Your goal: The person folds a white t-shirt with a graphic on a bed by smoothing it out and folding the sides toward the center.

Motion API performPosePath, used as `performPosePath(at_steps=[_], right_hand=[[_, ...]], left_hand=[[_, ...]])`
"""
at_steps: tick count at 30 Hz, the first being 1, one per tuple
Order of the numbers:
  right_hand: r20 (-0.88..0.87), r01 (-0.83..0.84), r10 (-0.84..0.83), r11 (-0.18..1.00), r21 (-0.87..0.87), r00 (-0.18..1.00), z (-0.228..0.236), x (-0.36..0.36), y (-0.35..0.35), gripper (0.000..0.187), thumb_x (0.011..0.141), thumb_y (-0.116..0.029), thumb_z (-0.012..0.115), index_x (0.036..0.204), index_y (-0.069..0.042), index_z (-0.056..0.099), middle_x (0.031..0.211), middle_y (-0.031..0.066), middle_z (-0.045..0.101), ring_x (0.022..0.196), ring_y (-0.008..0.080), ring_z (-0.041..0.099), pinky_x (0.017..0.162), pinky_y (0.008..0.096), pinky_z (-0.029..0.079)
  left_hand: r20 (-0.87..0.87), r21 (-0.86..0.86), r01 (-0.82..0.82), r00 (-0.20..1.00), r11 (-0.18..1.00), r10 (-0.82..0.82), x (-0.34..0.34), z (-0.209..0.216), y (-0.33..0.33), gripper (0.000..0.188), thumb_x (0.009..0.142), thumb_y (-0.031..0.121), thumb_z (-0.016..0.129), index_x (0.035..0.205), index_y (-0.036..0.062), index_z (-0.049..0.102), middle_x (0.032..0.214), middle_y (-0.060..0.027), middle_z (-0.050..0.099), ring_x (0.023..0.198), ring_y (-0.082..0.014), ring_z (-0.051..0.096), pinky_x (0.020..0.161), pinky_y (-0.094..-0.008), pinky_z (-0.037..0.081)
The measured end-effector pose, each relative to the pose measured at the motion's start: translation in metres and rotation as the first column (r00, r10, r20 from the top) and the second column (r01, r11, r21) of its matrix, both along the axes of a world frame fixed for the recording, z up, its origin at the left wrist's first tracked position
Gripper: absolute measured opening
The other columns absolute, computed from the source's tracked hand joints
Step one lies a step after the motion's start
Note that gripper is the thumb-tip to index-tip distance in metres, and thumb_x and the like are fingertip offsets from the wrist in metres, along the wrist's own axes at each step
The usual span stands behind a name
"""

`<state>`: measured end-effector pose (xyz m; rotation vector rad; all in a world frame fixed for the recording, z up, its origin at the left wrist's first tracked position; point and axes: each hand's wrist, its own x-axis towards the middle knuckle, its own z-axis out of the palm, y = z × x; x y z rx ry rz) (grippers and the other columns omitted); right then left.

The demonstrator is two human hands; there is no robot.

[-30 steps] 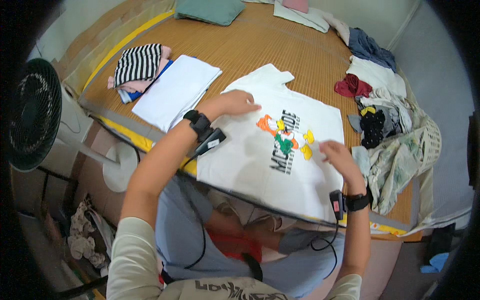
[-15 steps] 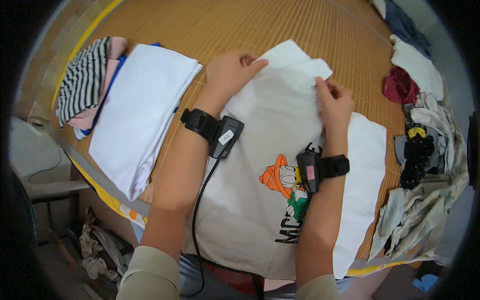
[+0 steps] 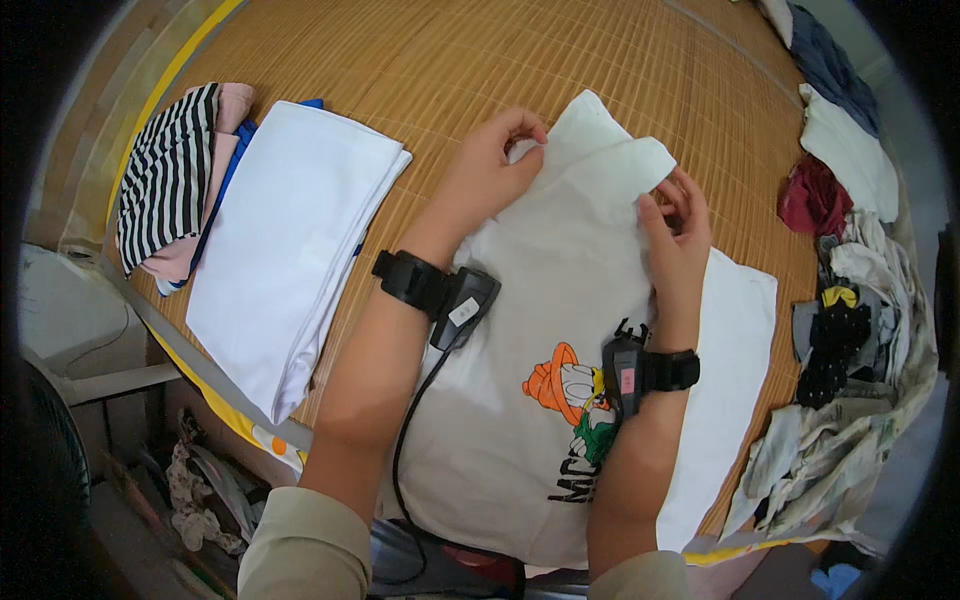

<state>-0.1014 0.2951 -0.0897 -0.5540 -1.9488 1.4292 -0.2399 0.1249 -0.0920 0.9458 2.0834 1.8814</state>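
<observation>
An off-white T-shirt (image 3: 480, 430) with a cartoon duck in an orange hat lies folded in front of me, its narrow end pointing away. My left hand (image 3: 497, 165) is at the left of that far end, thumb and forefinger closed on the fabric edge. Beside the right far corner is my right hand (image 3: 680, 220), its thumb and fingers apart and bent; their tips are close to the cloth. Both wrists wear black straps with small boxes. Under my right forearm, part of the duck print is hidden. White folded cloth (image 3: 730, 350) shows to the right of the shirt.
A slatted bamboo mat (image 3: 430, 60) covers the surface. At the left lie a folded white garment (image 3: 290, 220) and a striped black-and-white one (image 3: 170, 180) with pink cloth. Along the right side are heaped clothes (image 3: 850, 330), including a dark red piece (image 3: 815, 197). A black cable (image 3: 400, 460) hangs from the left wrist box.
My right thumb and fingers have spread apart from the shirt's right corner. My left hand stays at the far left edge. The whole view has shifted slightly.
</observation>
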Motion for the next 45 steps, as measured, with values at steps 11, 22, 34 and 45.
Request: performPosePath(at_steps=[11, 22, 34, 45], right_hand=[[0.178, -0.220, 0.203, 0.972, 0.082, 0.963, 0.007, 0.007, -0.006, 0.039, 0.086, -0.014, 0.060, 0.124, -0.006, 0.054, 0.110, 0.0075, 0.056, 0.092, 0.0138, 0.049, 0.087, 0.0264, 0.040], [0.004, -0.129, 0.130, 0.987, -0.097, 0.992, 0.021, 0.009, -0.012, 0.045, 0.091, -0.015, 0.054, 0.133, -0.004, 0.044, 0.124, 0.0055, 0.051, 0.098, 0.0100, 0.049, 0.090, 0.0233, 0.038], [-0.312, -0.336, 0.197, 0.804, -0.490, 0.929, 0.014, 0.009, -0.004, 0.042, 0.093, -0.012, 0.050, 0.132, 0.002, 0.043, 0.112, 0.0039, 0.054, 0.098, 0.0081, 0.051, 0.089, 0.0214, 0.040], [-0.285, -0.346, 0.220, 0.770, -0.536, 0.933, 0.014, 0.004, -0.006, 0.043, 0.092, -0.014, 0.049, 0.130, 0.005, 0.043, 0.122, 0.0113, 0.052, 0.103, 0.0140, 0.052, 0.094, 0.0263, 0.038]], left_hand=[[0.137, 0.000, 0.184, 0.974, 0.983, -0.183, 0.005, 0.014, -0.007, 0.036, 0.074, -0.009, 0.046, 0.107, 0.0031, 0.055, 0.109, -0.0063, 0.058, 0.105, -0.0126, 0.052, 0.091, -0.0243, 0.039], [0.299, -0.079, 0.079, 0.953, 0.994, -0.052, 0.011, 0.021, -0.008, 0.045, 0.080, -0.003, 0.053, 0.124, 0.0066, 0.054, 0.105, -0.0004, 0.058, 0.076, -0.0040, 0.051, 0.065, -0.0170, 0.042], [0.336, 0.194, -0.001, 0.939, 0.981, -0.066, 0.001, 0.012, -0.006, 0.033, 0.085, 0.002, 0.057, 0.118, -0.0008, 0.056, 0.100, -0.0046, 0.062, 0.083, -0.0066, 0.056, 0.071, -0.0187, 0.046], [0.282, 0.279, -0.042, 0.959, 0.959, -0.040, -0.005, 0.000, -0.002, 0.039, 0.083, -0.004, 0.054, 0.121, -0.0016, 0.049, 0.105, -0.0083, 0.061, 0.090, -0.0113, 0.057, 0.080, -0.0221, 0.047]])
